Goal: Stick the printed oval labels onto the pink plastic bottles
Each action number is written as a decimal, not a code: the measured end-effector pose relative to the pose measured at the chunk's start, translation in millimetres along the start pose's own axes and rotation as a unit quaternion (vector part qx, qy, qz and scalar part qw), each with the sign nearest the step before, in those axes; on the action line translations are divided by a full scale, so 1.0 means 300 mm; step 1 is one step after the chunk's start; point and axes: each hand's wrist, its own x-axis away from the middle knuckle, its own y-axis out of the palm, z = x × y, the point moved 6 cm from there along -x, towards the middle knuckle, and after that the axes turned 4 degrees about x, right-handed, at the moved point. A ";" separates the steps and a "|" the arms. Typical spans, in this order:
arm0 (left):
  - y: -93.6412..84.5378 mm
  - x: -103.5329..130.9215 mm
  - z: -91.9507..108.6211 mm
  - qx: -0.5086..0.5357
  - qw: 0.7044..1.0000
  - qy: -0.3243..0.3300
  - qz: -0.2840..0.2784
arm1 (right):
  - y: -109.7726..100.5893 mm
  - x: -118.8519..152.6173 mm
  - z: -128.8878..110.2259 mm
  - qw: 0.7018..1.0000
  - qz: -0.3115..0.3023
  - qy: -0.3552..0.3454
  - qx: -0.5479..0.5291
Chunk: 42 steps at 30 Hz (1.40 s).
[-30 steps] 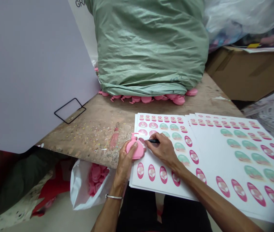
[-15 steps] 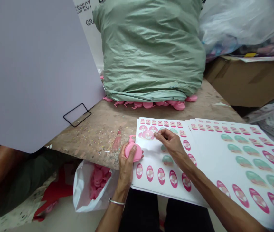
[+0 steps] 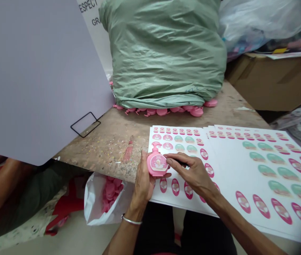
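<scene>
My left hand (image 3: 143,180) is wrapped round a small pink pump bottle (image 3: 152,173), its pump pointing up and away from me. An oval pink-and-white sticker (image 3: 158,163) lies on the bottle's front face. At the sticker's right edge are the pinched thumb and forefinger of my right hand (image 3: 192,171). A dark slim thing (image 3: 183,164) shows between the fingers of that hand; its kind is unclear. Beneath both hands lies a white sticker sheet (image 3: 177,132) with rows of pink and green oval stickers.
More sticker sheets (image 3: 232,159) overlap at the right. A green sack (image 3: 166,53) sits over several pink bottles (image 3: 196,111) at the back. A white bag (image 3: 92,202) of pink pieces hangs below the table edge. A grey panel (image 3: 39,78) hides part of another person (image 3: 7,184).
My right hand has brought an oval sticker from the sheet to the bottle, where it now covers the front. My left hand and the bottle have shifted slightly right.
</scene>
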 end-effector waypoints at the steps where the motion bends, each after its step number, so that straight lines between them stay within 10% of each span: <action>1: 0.002 -0.001 -0.001 -0.002 1.000 0.002 -0.001 | -0.002 0.000 0.002 1.000 0.003 0.002 0.000; 38: -0.002 -0.015 0.007 0.004 1.000 0.003 0.006 | 0.020 -0.012 0.007 0.998 0.037 -0.039 0.036; 42: 0.018 -0.005 0.045 -0.095 0.991 0.086 -0.024 | 0.020 -0.003 -0.014 0.987 0.046 -0.086 0.131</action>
